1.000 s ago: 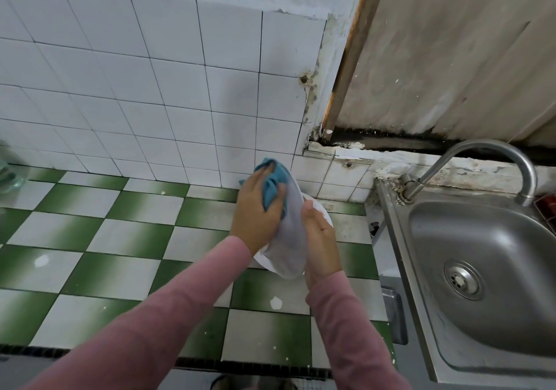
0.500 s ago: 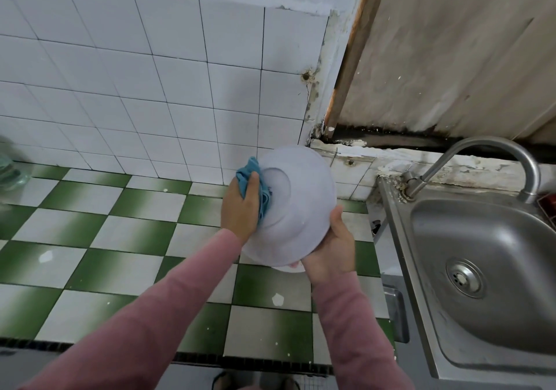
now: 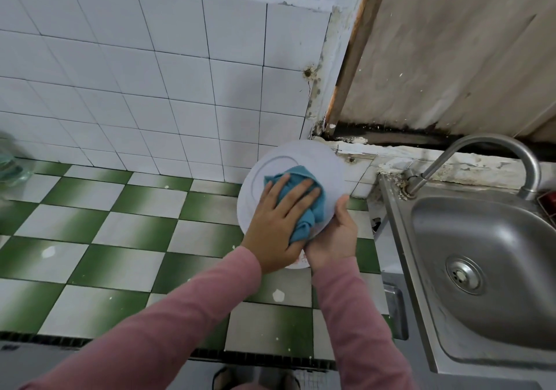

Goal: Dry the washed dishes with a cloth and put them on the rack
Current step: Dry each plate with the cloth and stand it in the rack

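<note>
A white plate (image 3: 319, 167) is held tilted above the green-and-white tiled counter, its underside with the foot ring facing me. My right hand (image 3: 332, 239) grips its lower right rim from below, thumb up along the edge. My left hand (image 3: 279, 224) lies flat with straight fingers on a blue cloth (image 3: 304, 197) and presses it against the plate's underside. Part of another white dish (image 3: 296, 264) shows on the counter beneath my hands. No rack is in view.
A steel sink (image 3: 481, 269) with a curved tap (image 3: 481, 154) lies to the right. A white tiled wall (image 3: 150, 88) stands behind the counter (image 3: 105, 239). A glass jar (image 3: 12, 164) sits at the far left edge.
The plate turned from edge-on to its underside facing me. My left hand moved the cloth from the plate's left rim onto the middle of the underside and now lies flat on it.
</note>
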Action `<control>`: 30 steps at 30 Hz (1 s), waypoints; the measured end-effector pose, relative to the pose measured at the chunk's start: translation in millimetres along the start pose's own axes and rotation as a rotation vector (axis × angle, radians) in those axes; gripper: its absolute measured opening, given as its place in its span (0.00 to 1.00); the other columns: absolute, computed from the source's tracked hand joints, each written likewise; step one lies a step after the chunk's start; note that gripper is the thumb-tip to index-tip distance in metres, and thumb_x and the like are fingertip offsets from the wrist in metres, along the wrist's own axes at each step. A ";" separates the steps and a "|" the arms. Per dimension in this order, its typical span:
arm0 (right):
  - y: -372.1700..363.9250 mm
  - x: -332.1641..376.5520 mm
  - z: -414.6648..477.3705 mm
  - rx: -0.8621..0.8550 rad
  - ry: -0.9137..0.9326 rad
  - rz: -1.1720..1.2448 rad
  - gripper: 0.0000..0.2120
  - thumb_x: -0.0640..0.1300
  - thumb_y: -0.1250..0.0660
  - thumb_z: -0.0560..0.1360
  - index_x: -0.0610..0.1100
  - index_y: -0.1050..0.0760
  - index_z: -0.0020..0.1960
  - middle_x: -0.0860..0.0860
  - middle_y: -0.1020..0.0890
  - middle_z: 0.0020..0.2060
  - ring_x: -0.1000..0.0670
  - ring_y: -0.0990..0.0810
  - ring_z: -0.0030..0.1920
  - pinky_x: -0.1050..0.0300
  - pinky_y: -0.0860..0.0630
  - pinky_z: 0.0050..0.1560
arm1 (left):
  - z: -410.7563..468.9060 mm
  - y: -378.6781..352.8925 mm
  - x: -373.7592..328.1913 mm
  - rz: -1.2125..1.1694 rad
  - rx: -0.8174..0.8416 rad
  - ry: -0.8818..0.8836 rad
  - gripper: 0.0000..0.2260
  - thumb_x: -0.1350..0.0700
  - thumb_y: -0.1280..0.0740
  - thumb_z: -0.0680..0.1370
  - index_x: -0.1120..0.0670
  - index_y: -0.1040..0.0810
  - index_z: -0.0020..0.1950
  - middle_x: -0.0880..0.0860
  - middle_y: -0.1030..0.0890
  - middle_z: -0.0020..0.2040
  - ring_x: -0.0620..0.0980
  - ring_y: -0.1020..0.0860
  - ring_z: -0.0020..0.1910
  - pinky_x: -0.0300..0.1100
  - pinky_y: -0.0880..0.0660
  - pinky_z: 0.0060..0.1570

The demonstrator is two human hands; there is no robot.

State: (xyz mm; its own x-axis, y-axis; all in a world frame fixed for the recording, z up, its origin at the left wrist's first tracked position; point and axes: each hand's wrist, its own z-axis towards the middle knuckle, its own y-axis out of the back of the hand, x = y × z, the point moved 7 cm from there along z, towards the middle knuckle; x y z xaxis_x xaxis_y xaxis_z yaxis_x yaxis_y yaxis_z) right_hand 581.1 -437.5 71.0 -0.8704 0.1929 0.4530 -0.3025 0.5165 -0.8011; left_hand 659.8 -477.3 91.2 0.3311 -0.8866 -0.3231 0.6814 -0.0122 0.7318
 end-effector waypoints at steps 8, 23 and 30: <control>-15.4 9.1 -0.2 -0.016 -0.037 -0.336 0.21 0.52 0.46 0.84 0.37 0.21 0.58 0.38 0.16 0.53 0.42 0.16 0.51 0.46 0.20 0.57 | 33.0 5.4 31.9 -0.179 0.026 0.376 0.24 0.44 0.45 0.80 0.52 0.30 0.73 0.52 0.28 0.71 0.55 0.35 0.72 0.53 0.41 0.74; -22.1 44.9 7.6 -0.030 0.195 -0.086 0.19 0.56 0.43 0.83 0.45 0.22 0.61 0.44 0.17 0.57 0.40 0.21 0.59 0.41 0.22 0.55 | -34.6 -31.9 43.3 -0.811 -0.116 0.924 0.29 0.32 0.43 0.77 0.46 0.36 0.74 0.50 0.25 0.67 0.49 0.26 0.66 0.47 0.24 0.61; -31.2 29.4 20.5 -0.063 0.006 -0.124 0.30 0.62 0.44 0.81 0.38 0.28 0.69 0.37 0.20 0.61 0.37 0.20 0.60 0.42 0.22 0.56 | 4.3 4.9 6.3 -0.151 -0.049 0.067 0.33 0.41 0.35 0.76 0.50 0.40 0.78 0.52 0.38 0.78 0.59 0.47 0.79 0.66 0.46 0.73</control>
State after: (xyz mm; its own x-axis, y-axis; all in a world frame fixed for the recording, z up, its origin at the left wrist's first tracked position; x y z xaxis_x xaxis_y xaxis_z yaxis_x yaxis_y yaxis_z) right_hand 557.0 -465.0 101.3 -0.8256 0.1287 0.5494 -0.3826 0.5879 -0.7127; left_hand 662.4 -484.8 95.4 0.2644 -0.8434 -0.4677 0.7570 -0.1190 0.6425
